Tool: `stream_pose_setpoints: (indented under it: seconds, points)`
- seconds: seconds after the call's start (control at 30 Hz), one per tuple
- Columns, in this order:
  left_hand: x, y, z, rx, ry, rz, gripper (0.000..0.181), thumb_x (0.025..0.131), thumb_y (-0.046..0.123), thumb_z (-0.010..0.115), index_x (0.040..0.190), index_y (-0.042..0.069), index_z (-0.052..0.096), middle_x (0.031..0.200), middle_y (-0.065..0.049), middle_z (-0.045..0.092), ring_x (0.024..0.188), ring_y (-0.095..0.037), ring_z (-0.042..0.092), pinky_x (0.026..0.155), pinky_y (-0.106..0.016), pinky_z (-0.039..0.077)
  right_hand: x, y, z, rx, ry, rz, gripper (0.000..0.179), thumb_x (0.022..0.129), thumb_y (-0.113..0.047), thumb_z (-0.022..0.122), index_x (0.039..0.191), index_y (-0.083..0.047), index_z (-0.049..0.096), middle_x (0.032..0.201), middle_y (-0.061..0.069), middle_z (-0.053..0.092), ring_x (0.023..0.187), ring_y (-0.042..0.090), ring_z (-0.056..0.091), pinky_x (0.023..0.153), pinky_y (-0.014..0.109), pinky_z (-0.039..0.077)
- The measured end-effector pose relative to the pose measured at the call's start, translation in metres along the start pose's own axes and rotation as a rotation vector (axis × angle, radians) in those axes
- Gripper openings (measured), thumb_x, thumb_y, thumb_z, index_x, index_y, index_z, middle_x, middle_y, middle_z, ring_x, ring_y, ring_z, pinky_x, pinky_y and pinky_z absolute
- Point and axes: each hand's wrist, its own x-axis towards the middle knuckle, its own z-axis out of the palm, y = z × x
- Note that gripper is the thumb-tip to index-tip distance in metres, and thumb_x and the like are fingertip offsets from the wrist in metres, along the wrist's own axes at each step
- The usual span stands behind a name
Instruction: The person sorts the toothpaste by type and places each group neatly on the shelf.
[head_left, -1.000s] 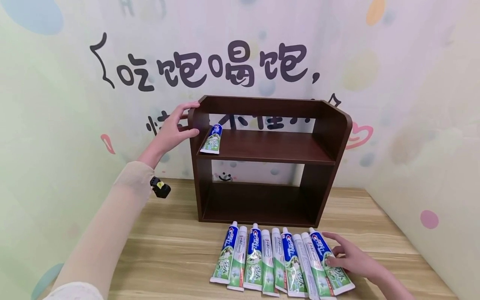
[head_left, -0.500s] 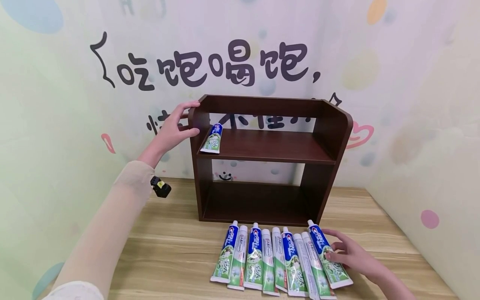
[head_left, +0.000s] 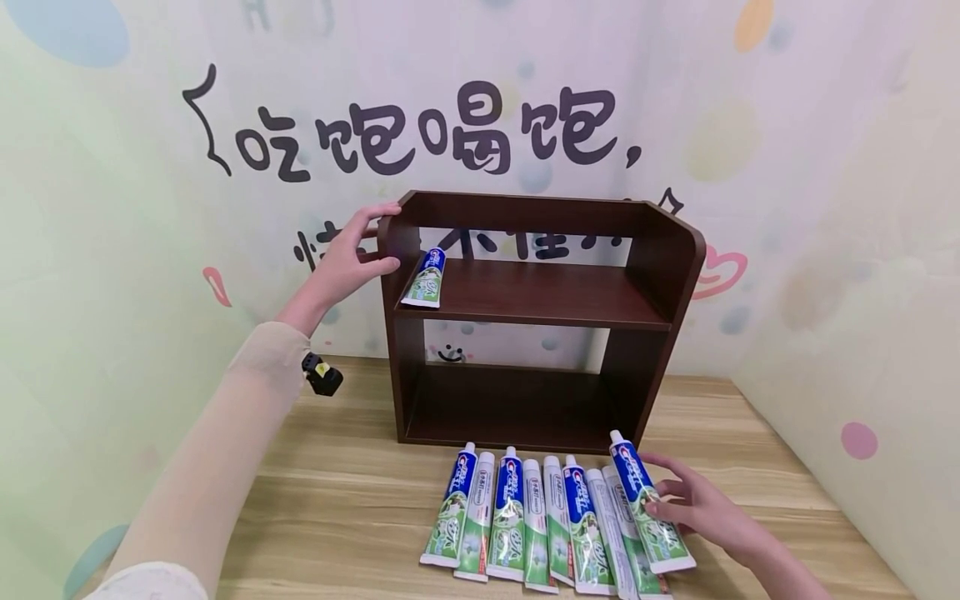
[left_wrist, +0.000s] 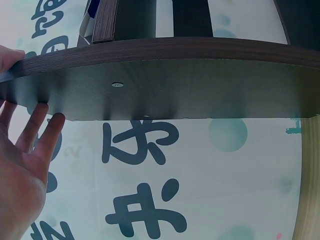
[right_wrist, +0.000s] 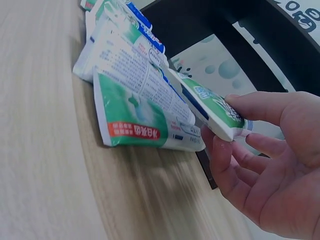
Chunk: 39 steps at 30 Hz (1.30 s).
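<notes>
My left hand [head_left: 339, 265] grips the upper left side panel of a dark brown two-tier shelf [head_left: 540, 321]. In the left wrist view, fingers [left_wrist: 49, 137] touch the panel's broad outer face and another digit reaches over its edge. My right hand [head_left: 705, 508] pinches a blue-and-green toothpaste tube [head_left: 647, 504] between thumb and fingertips, cap pointing toward the shelf. That tube is raised and tilted, partly covering the white-and-green tube [right_wrist: 145, 120] beside it. On the upper tier, one toothpaste tube [head_left: 425, 279] leans against the left panel, cap toward the back.
Several more toothpaste tubes [head_left: 510, 517], blue-and-green and white-and-green, lie in a row on the wooden table [head_left: 330, 500] before the shelf. A black wrist camera [head_left: 322, 375] is strapped to the left sleeve. Behind stands a printed wall [head_left: 480, 50] with large dark characters.
My right hand has lifted the rightmost toothpaste tube and shifted it slightly left and toward the shelf, over its neighbour. The left hand and the shelf have stayed put.
</notes>
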Motion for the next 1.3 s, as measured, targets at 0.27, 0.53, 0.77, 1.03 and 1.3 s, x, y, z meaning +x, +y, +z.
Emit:
stream_pose_setpoints:
  seconds: [0.27, 0.53, 0.77, 1.03, 1.3]
  points:
    - [0.0, 0.001, 0.0, 0.002, 0.002, -0.004, 0.065, 0.089, 0.005, 0.064, 0.148, 0.011, 0.038, 0.162, -0.007, 0.03, 0.136, -0.037, 0.042, 0.107, -0.057, 0.046, 0.001, -0.007, 0.002, 0.0, 0.01, -0.01, 0.079, 0.094, -0.023, 0.065, 0.157, -0.011, 0.017, 0.116, 0.013, 0.059, 0.101, 0.018, 0.061, 0.072, 0.034, 0.057]
    - [0.001, 0.0, 0.0, 0.003, 0.001, 0.002, 0.065, 0.089, 0.004, 0.065, 0.148, 0.011, 0.038, 0.162, -0.006, 0.03, 0.136, -0.038, 0.042, 0.107, -0.057, 0.046, -0.002, -0.016, 0.001, 0.014, -0.043, -0.073, 0.078, 0.096, -0.02, 0.062, 0.157, -0.012, 0.014, 0.111, 0.011, 0.059, 0.093, 0.015, 0.064, 0.068, 0.032, 0.057]
    - [0.0, 0.0, 0.001, 0.008, 0.006, 0.004, 0.064, 0.089, 0.005, 0.065, 0.147, 0.011, 0.039, 0.162, -0.007, 0.03, 0.135, -0.039, 0.042, 0.107, -0.057, 0.046, -0.007, -0.031, 0.003, 0.003, -0.059, -0.152, 0.076, 0.097, -0.017, 0.06, 0.157, -0.011, 0.012, 0.11, 0.011, 0.059, 0.09, 0.014, 0.065, 0.068, 0.034, 0.059]
    - [-0.001, 0.001, 0.001, 0.015, 0.011, 0.002, 0.064, 0.09, 0.004, 0.065, 0.148, 0.01, 0.038, 0.162, -0.007, 0.03, 0.135, -0.038, 0.042, 0.107, -0.057, 0.046, -0.012, -0.055, 0.006, -0.007, -0.044, -0.219, 0.074, 0.097, -0.015, 0.059, 0.157, -0.013, 0.014, 0.109, 0.011, 0.061, 0.09, 0.015, 0.067, 0.068, 0.035, 0.06]
    - [-0.001, 0.0, 0.001, 0.004, 0.005, 0.009, 0.064, 0.089, 0.004, 0.065, 0.148, 0.01, 0.038, 0.162, -0.007, 0.03, 0.136, -0.042, 0.041, 0.106, -0.058, 0.046, -0.015, -0.069, 0.008, -0.007, -0.034, -0.21, 0.076, 0.097, -0.017, 0.06, 0.158, -0.016, 0.014, 0.112, 0.014, 0.061, 0.092, 0.017, 0.067, 0.071, 0.036, 0.06]
